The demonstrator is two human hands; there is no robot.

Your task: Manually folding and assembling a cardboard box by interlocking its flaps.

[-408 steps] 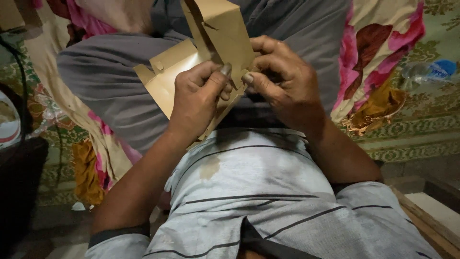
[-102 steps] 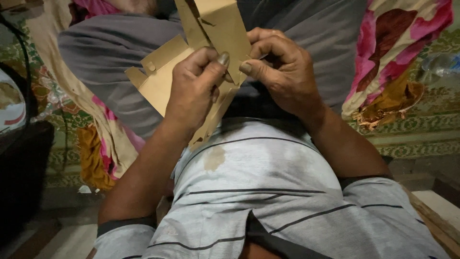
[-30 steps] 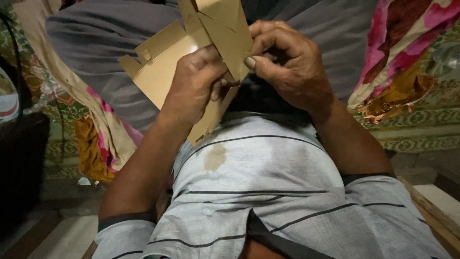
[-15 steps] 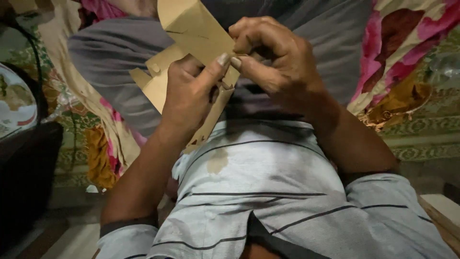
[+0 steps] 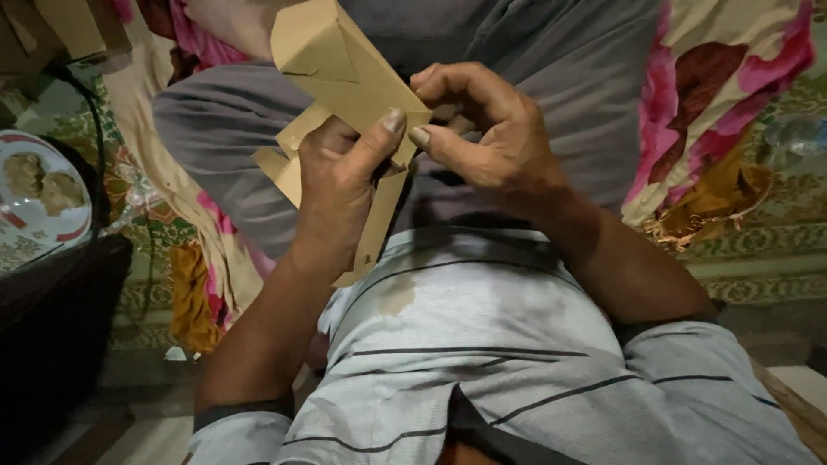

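Head view looks down at a brown card box [image 5: 345, 77], part folded, held up above the person's lap over a grey striped shirt [image 5: 482, 344]. Left hand [image 5: 340, 185] is wrapped around the box's lower flap, thumb pressed on a fold edge. Right hand [image 5: 482, 138] is curled narrow, thumb and fingertips pinching the same corner, touching the left thumb. At left a plate [image 5: 39, 194] sits on flowered cloth [image 5: 715, 129].
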